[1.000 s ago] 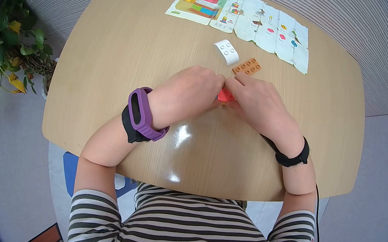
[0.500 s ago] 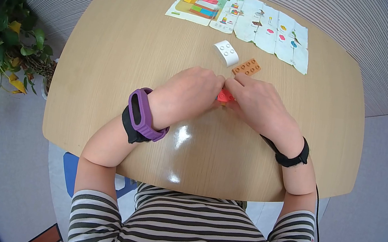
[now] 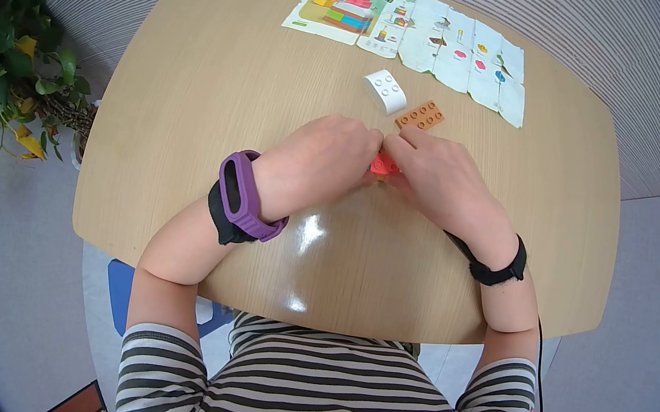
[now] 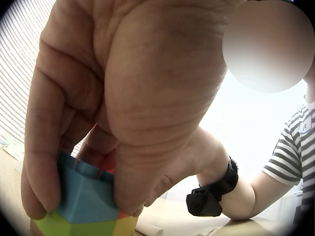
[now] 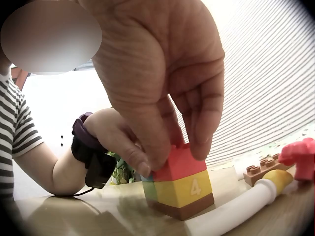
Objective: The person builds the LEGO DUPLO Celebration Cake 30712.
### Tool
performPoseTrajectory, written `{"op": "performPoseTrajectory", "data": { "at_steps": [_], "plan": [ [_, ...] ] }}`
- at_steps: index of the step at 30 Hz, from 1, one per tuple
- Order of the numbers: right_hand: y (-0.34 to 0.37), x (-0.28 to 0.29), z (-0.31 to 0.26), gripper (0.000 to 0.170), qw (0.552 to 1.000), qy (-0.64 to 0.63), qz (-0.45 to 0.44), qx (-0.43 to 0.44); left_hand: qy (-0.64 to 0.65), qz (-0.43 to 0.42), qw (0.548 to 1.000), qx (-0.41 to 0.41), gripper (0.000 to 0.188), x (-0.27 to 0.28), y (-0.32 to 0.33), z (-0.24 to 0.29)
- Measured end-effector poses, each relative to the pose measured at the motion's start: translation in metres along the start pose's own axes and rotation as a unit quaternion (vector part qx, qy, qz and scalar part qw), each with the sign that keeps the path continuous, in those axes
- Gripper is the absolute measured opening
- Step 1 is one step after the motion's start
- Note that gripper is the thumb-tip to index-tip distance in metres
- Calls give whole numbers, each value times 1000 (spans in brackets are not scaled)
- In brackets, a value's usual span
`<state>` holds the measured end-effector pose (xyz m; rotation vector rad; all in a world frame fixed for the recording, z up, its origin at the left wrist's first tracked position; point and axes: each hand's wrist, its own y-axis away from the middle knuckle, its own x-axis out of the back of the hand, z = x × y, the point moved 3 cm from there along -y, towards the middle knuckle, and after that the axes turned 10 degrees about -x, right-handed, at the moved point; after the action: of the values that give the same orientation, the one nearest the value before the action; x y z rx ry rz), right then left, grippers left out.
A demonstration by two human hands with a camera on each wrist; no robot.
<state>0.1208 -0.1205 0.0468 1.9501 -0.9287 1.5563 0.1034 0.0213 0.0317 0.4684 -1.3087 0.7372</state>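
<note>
Both hands meet over a small stack of bricks near the table's middle. In the left wrist view the left hand (image 4: pixel 147 73) pinches a blue brick (image 4: pixel 88 194), which sits above a green one (image 4: pixel 69 228). The right hand (image 5: pixel 157 64) grips a red brick (image 5: pixel 186 164) between thumb and fingers in the right wrist view. Beneath the red lies a yellow brick marked 4 (image 5: pixel 189 190), with a brown layer (image 5: pixel 184 210) at the bottom. From the head view, only part of the red brick (image 3: pixel 384 164) shows between the hands; most of the stack is hidden.
Beyond the hands lie a white curved brick (image 3: pixel 385 90) and an orange-brown studded plate (image 3: pixel 423 115). A folded picture sheet (image 3: pixel 339 9) rests along the far edge. The right wrist view also shows a white tube with a yellow end (image 5: pixel 236 211) and a red piece (image 5: pixel 300 156).
</note>
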Motion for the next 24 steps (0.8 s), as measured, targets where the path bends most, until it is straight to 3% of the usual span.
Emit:
{"op": "performPoseTrajectory", "data": {
  "at_steps": [24],
  "plan": [
    [4,5,4,6,998,43,25,36,24,-23,999,14,31,2,-1,-1]
  ]
}}
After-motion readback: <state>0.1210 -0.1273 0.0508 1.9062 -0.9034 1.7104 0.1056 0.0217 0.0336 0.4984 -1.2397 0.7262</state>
